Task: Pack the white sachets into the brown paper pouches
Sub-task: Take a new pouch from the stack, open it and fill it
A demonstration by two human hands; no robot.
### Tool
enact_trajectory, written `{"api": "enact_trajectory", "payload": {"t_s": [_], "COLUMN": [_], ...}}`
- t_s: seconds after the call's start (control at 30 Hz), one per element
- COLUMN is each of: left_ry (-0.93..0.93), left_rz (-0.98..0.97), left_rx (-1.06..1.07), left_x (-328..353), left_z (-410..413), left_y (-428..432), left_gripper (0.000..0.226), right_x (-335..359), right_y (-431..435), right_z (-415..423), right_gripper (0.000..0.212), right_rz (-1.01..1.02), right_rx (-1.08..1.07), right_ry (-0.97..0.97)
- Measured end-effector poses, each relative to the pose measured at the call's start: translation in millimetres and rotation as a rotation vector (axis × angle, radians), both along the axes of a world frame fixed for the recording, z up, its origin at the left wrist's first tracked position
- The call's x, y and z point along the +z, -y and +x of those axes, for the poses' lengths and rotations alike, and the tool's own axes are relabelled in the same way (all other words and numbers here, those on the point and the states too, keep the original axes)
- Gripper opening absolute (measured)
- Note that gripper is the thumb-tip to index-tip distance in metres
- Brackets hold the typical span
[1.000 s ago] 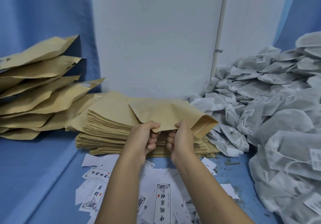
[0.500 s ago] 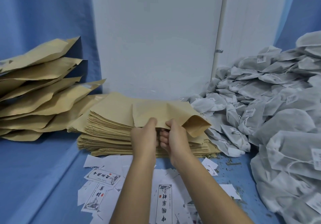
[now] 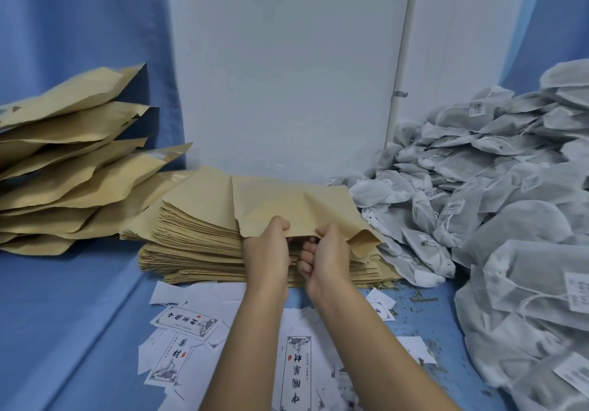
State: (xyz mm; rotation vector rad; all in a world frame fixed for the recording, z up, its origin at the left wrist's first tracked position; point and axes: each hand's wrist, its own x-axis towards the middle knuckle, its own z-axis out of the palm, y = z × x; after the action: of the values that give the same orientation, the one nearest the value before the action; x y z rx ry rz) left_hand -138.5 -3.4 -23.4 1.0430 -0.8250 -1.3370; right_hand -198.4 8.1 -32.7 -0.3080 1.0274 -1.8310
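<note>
One flat brown paper pouch (image 3: 287,205) is lifted just above a thick stack of empty brown pouches (image 3: 197,235) in the middle. My left hand (image 3: 266,249) pinches the pouch's near edge with its thumb on top. Right beside it, my right hand (image 3: 325,256) grips the same near edge, its fingers curled underneath at the mouth. A large heap of white sachets (image 3: 497,194) with small labels fills the right side. No sachet is in either hand.
Bulging brown pouches (image 3: 70,168) lie piled at the left against blue cloth. Printed white paper labels (image 3: 183,321) are scattered on the blue table surface (image 3: 79,331) in front of the stack. A white wall panel (image 3: 287,76) stands behind.
Both hands have drawn closer together on the pouch's near edge, and the pouch has settled lower and flatter over the stack. Its right end has dropped.
</note>
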Motion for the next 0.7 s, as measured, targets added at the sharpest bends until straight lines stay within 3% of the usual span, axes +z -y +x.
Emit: {"api": "enact_trajectory", "payload": {"t_s": [0.17,0.27,0.37,0.5,0.6,0.7], "left_ry": [-0.053,-0.065,-0.104,0.119,0.148,0.056], "left_rz": [-0.032,-0.032,0.002,-0.034,-0.046,-0.006], "left_rx": [0.051,0.078,0.06,-0.166,-0.156,-0.142], "left_x": [0.5,-0.8,-0.9,-2.3,-3.9,-2.2], "left_z": [1.8,3.2,2.7,2.4,4.3,6.6], "left_y": [1.4,2.3,2.5,-0.6,0.4,1.7], "left_gripper": [0.009,0.014,0.024,0.028,0.025,0.027], "right_x": [1.7,-0.7,-0.5,-2.0,-3.0,-2.6], "right_y": [-1.3,0.2,-0.1,-2.0,-1.5,-0.4], "right_z": [-0.5,-1.2,-0.1,1.0,2.1,4.3], "right_gripper": [0.021,0.026,0.026,0.03,0.035,0.031], "right_rz": [-0.002,0.008,0.024,0.028,0.01,-0.033], "right_rx": [-0.004,-0.061,0.022,0.186,0.189,0.16], "right_ry": [0.022,-0.035,-0.078,-0.137,-0.026,0.094]}}
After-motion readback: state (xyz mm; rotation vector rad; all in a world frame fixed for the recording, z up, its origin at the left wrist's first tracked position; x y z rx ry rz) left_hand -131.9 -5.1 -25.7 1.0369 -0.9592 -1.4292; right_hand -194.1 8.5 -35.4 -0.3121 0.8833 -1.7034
